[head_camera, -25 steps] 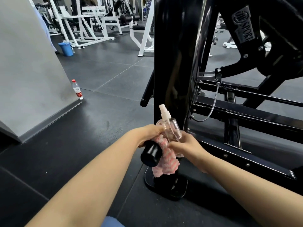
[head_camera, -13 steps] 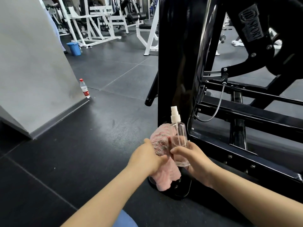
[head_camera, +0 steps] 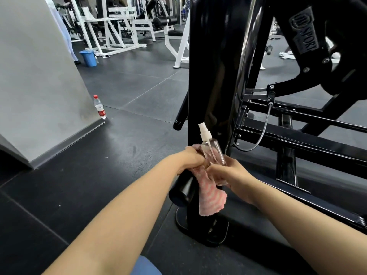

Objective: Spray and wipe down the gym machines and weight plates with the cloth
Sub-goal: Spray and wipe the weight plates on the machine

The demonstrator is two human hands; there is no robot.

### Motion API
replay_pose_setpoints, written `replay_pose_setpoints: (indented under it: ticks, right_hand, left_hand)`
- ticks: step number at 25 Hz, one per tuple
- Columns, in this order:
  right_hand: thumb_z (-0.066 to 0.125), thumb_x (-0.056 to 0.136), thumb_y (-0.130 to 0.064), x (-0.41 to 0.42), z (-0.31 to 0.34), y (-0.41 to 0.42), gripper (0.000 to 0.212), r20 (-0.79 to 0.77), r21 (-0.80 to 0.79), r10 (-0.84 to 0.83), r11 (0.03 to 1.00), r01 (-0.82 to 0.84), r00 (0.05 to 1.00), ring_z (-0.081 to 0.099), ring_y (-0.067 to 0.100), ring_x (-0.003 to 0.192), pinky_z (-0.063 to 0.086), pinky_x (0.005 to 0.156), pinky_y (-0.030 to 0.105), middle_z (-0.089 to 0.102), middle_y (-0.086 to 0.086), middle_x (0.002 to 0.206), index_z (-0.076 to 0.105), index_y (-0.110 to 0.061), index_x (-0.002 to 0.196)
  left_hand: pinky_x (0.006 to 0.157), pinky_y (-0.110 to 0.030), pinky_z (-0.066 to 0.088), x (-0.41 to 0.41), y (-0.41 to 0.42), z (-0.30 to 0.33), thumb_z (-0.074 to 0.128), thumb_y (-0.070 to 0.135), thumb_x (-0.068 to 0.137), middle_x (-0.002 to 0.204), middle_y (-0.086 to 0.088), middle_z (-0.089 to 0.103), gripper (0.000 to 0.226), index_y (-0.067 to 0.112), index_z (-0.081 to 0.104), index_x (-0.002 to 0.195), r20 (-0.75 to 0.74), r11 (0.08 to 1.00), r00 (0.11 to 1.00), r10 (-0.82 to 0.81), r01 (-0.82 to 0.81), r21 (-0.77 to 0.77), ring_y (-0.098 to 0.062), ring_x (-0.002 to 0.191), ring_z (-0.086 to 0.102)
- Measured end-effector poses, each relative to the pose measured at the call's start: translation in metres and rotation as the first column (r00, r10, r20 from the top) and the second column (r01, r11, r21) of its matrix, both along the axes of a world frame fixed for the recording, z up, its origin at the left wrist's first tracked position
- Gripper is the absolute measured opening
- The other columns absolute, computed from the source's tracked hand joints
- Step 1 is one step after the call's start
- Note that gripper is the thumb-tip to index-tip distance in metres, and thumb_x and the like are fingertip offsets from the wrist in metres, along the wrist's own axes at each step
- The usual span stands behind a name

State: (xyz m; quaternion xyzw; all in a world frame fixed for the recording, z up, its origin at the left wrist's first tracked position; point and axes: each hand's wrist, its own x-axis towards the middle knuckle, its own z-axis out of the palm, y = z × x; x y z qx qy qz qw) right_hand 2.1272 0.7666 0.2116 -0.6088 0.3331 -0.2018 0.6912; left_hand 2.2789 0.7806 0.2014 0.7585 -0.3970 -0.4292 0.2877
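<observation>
Both hands work low at the foot of the black machine. The left hand (head_camera: 191, 158) wraps the pink cloth (head_camera: 210, 192) over the short black peg (head_camera: 183, 192) that juts toward the camera, and the right hand (head_camera: 228, 172) grips the clear spray bottle (head_camera: 212, 151) upright, its nozzle pointing up. Half a second ago the cloth covered the peg's end; now that end shows bare again and the cloth hangs beside it, so I judge this peg nearly wiped and the next surface due.

Just behind stands the glossy black upright (head_camera: 210, 66), with the round foot plate (head_camera: 202, 233) below; frame rails (head_camera: 297, 135) and a loose cable (head_camera: 262, 132) crowd the right. Open floor (head_camera: 119, 145) lies left, up to the grey wall (head_camera: 35, 76), where a water bottle (head_camera: 99, 107) stands. Farther off are a blue bucket (head_camera: 88, 58) and white racks (head_camera: 119, 26).
</observation>
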Motion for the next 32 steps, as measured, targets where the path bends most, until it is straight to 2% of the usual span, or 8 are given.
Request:
replay_pose_setpoints:
  ticks: [3, 9, 16, 18, 21, 25, 29, 32]
  right_hand:
    - [0.065, 0.062, -0.005, -0.001, 0.000, 0.003, 0.031, 0.009, 0.093, -0.027, 0.995, 0.026, 1.000, 0.046, 0.017, 0.065, 0.036, 0.057, 0.025, 0.051, 0.010, 0.075, 0.060, -0.010, 0.092]
    - [0.058, 0.081, 0.007, -0.001, -0.003, 0.013, 0.022, 0.007, 0.045, 0.010, 0.999, -0.010, 1.000, 0.050, 0.018, 0.068, 0.040, 0.061, 0.026, 0.052, 0.006, 0.078, 0.058, -0.013, 0.091]
    - [0.066, 0.062, -0.005, 0.004, -0.010, 0.028, 0.060, 0.099, 0.092, 0.035, 0.995, -0.044, 0.994, 0.054, 0.027, 0.086, 0.046, 0.072, 0.035, 0.058, 0.015, 0.098, 0.056, -0.024, 0.118]
    - [0.065, 0.071, 0.005, 0.003, -0.007, 0.029, 0.059, 0.098, 0.100, 0.063, 0.992, -0.073, 0.993, 0.054, 0.026, 0.085, 0.045, 0.068, 0.030, 0.057, 0.014, 0.098, 0.053, -0.023, 0.121]
    - [0.062, 0.076, 0.010, 0.002, -0.005, 0.026, 0.055, 0.077, 0.121, 0.078, 0.989, -0.087, 0.994, 0.054, 0.015, 0.063, 0.042, 0.055, 0.023, 0.057, 0.006, 0.078, 0.052, -0.020, 0.120]
    - [0.054, 0.081, 0.017, -0.001, -0.001, 0.022, 0.046, 0.080, 0.124, 0.130, 0.983, -0.139, 0.988, 0.038, 0.005, 0.042, 0.031, 0.040, 0.016, 0.045, -0.005, 0.054, 0.053, -0.017, 0.113]
    - [0.050, 0.082, 0.018, -0.006, -0.001, 0.022, 0.044, 0.085, 0.078, 0.183, 0.979, -0.189, 0.979, 0.034, 0.005, 0.041, 0.029, 0.039, 0.016, 0.042, -0.006, 0.052, 0.053, -0.014, 0.111]
    - [0.047, 0.083, 0.017, -0.005, -0.002, 0.024, 0.037, 0.106, 0.074, 0.159, 0.983, -0.167, 0.982, 0.042, 0.002, 0.038, 0.034, 0.039, 0.014, 0.049, -0.011, 0.047, 0.055, -0.014, 0.102]
  left_hand:
    - [0.061, -0.026, 0.052, 0.004, 0.025, 0.012, 0.065, 0.017, 0.082, 0.070, -0.005, 0.067, 0.015, 0.005, 0.066, 0.091, -0.425, 0.991, 0.902, 0.073, -0.018, 0.133, -0.016, 0.057, 0.062]
    - [0.057, -0.024, 0.055, -0.003, 0.074, 0.007, 0.066, 0.027, 0.074, 0.070, -0.008, 0.069, 0.024, 0.006, 0.073, 0.065, -0.755, 0.976, 0.620, 0.213, -0.172, 0.134, -0.018, 0.055, 0.065]
    - [0.085, -0.034, 0.048, -0.010, 0.111, -0.020, 0.080, 0.024, 0.065, 0.101, -0.012, 0.061, 0.052, 0.002, 0.063, 0.108, -0.943, 0.965, 0.289, 0.166, -0.245, 0.095, -0.022, 0.087, 0.059]
    - [0.082, -0.032, 0.051, -0.015, 0.118, -0.020, 0.083, 0.025, 0.062, 0.093, -0.011, 0.065, 0.048, 0.002, 0.066, 0.101, -0.937, 0.968, 0.327, 0.124, -0.249, 0.041, -0.020, 0.082, 0.062]
    - [0.056, -0.020, 0.051, -0.024, 0.125, -0.013, 0.063, 0.012, 0.081, 0.070, -0.003, 0.065, 0.007, 0.007, 0.063, 0.086, -0.747, 0.961, 0.653, 0.124, -0.267, -0.073, -0.008, 0.057, 0.063]
    - [0.073, -0.013, 0.051, -0.013, 0.132, -0.017, 0.069, -0.006, 0.078, 0.096, -0.002, 0.070, 0.036, 0.007, 0.061, 0.110, -0.228, 0.976, 0.974, -0.007, -0.043, -0.212, -0.005, 0.082, 0.064]
    - [0.071, -0.018, 0.045, 0.009, 0.132, 0.006, 0.067, 0.013, 0.083, 0.095, -0.005, 0.069, 0.015, 0.003, 0.065, 0.095, 0.486, 0.958, 0.830, -0.273, 0.283, 0.054, -0.015, 0.088, 0.062]
    - [0.065, -0.028, 0.038, 0.015, 0.120, 0.035, 0.058, 0.026, 0.091, 0.078, -0.003, 0.061, 0.022, 0.007, 0.058, 0.081, 0.531, 0.885, 0.708, -0.465, 0.366, 0.287, -0.021, 0.077, 0.055]
